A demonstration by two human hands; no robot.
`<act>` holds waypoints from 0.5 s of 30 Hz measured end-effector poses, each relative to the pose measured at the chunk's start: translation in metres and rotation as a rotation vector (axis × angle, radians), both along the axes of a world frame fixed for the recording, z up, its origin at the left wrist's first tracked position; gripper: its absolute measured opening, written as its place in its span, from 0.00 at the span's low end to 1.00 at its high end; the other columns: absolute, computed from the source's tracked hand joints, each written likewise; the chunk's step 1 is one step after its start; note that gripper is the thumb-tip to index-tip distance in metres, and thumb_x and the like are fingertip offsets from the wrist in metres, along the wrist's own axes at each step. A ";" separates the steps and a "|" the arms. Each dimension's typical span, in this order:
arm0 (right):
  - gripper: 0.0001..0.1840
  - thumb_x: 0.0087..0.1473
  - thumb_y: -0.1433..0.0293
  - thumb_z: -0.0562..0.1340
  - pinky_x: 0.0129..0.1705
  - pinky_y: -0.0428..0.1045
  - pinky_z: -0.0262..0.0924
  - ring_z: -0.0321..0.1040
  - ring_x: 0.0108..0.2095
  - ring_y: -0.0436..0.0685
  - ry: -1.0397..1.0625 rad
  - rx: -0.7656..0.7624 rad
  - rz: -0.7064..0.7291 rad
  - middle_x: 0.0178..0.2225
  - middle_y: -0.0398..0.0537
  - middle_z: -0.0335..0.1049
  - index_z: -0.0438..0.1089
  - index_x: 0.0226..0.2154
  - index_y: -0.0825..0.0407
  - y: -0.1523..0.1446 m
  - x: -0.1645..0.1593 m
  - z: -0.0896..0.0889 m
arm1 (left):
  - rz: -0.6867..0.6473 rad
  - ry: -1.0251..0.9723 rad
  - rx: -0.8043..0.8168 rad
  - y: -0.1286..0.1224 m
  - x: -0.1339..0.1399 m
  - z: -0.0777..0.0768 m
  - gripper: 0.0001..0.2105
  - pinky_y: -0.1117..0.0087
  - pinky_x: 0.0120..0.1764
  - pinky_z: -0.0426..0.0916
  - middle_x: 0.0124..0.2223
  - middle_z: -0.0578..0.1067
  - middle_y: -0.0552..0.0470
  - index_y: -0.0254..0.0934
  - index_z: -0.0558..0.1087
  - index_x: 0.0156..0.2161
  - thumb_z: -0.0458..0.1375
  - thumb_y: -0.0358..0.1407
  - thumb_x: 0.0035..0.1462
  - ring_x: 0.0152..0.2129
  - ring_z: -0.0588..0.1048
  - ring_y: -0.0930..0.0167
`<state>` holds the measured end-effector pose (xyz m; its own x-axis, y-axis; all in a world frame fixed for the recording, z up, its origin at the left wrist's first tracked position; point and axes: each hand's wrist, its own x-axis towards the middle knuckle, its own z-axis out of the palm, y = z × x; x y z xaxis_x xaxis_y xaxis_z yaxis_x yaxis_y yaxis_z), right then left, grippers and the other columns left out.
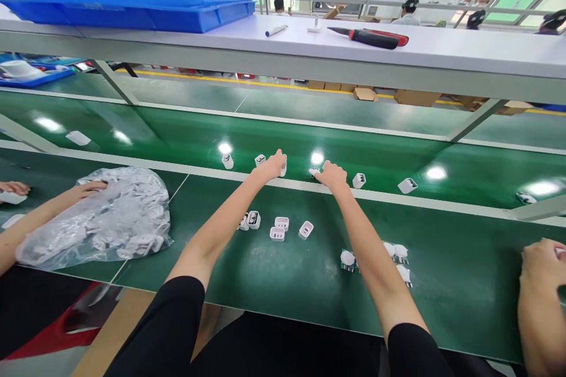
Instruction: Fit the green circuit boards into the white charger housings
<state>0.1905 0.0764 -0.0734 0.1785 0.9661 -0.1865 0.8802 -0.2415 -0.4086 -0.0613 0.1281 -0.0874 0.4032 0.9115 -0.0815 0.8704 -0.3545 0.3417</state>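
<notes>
Both my arms reach out to the green conveyor belt. My left hand is closed on a white plastic charger housing, mostly hidden behind the fingers. My right hand pinches a small circuit board with a white part, at the belt's near edge. Left of my left hand, another white housing stands on the belt. On the table below lie open white housings with slots inside and a pair of filled housings. Several circuit boards with white round parts lie around my right forearm.
More housings, such as one white housing, sit along the belt. A clear bag of white parts lies at left, with a co-worker's hand on it. Another person's hand is at right. Overhead, a shelf holds blue trays and pliers.
</notes>
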 end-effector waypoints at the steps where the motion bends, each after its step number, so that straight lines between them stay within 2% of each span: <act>1: 0.19 0.67 0.59 0.71 0.59 0.64 0.72 0.77 0.53 0.66 0.003 -0.025 -0.018 0.52 0.57 0.79 0.76 0.53 0.55 0.008 -0.008 -0.005 | 0.009 -0.019 -0.001 -0.001 -0.001 0.002 0.15 0.63 0.44 0.73 0.54 0.73 0.40 0.36 0.72 0.43 0.65 0.22 0.51 0.38 0.80 0.63; 4: 0.20 0.70 0.56 0.70 0.59 0.63 0.75 0.77 0.54 0.62 0.085 -0.034 -0.023 0.55 0.53 0.77 0.76 0.55 0.53 0.019 -0.026 -0.014 | 0.002 -0.115 0.027 -0.007 -0.006 0.013 0.17 0.62 0.47 0.73 0.51 0.75 0.43 0.37 0.71 0.42 0.66 0.22 0.48 0.43 0.79 0.61; 7: 0.19 0.69 0.57 0.71 0.53 0.59 0.76 0.78 0.47 0.59 0.273 0.035 0.011 0.49 0.52 0.79 0.76 0.51 0.54 0.016 -0.034 -0.011 | -0.041 -0.256 0.070 -0.022 -0.010 0.035 0.17 0.63 0.48 0.74 0.50 0.77 0.46 0.39 0.70 0.45 0.66 0.24 0.51 0.44 0.79 0.63; 10: 0.24 0.65 0.53 0.71 0.49 0.55 0.76 0.78 0.41 0.57 0.524 0.192 0.069 0.43 0.51 0.81 0.74 0.52 0.54 -0.001 -0.030 0.004 | -0.102 -0.430 0.106 -0.052 -0.012 0.065 0.14 0.65 0.51 0.75 0.49 0.79 0.49 0.40 0.70 0.49 0.66 0.30 0.59 0.45 0.78 0.65; 13: 0.36 0.57 0.43 0.71 0.53 0.56 0.76 0.78 0.47 0.58 0.714 0.404 0.115 0.50 0.53 0.80 0.72 0.56 0.50 -0.032 -0.019 0.025 | -0.222 -0.740 0.148 -0.090 -0.008 0.092 0.14 0.65 0.49 0.76 0.50 0.78 0.50 0.41 0.74 0.51 0.68 0.34 0.61 0.44 0.77 0.66; 15: 0.39 0.50 0.38 0.72 0.56 0.57 0.75 0.76 0.51 0.59 0.818 0.541 0.129 0.54 0.53 0.78 0.73 0.53 0.47 -0.058 -0.010 0.040 | -0.295 -0.870 0.192 -0.113 0.000 0.103 0.13 0.65 0.45 0.76 0.49 0.77 0.49 0.41 0.77 0.49 0.70 0.33 0.61 0.40 0.76 0.68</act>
<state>0.1804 0.0180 -0.0335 0.0790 0.9605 0.2668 0.2835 0.2349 -0.9298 -0.0615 0.0156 0.0154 0.4690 0.7292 0.4983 0.2021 -0.6379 0.7432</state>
